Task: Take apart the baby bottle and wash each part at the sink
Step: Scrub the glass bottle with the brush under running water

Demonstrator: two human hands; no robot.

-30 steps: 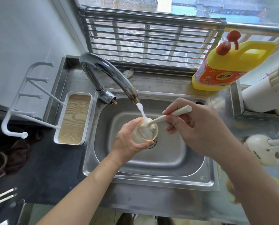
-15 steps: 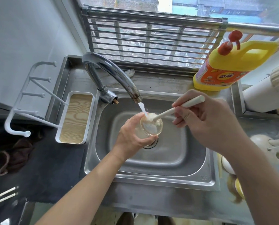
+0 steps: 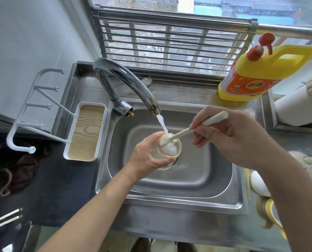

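A: Steel sink beneath both hands, tap running just above them. Hand state?
B: Noted: left hand wrapped round bottle body over the drain; right hand pinching brush, head inside.
A: Risk?
B: Wet wall may slip if brush levers sideways; stream off the rim could splash the worktop left of the left hand

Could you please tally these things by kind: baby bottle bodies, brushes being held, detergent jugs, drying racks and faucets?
Baby bottle body: 1
Bottle brush: 1
Detergent jug: 1
Drying rack: 1
Faucet: 1
Total: 5
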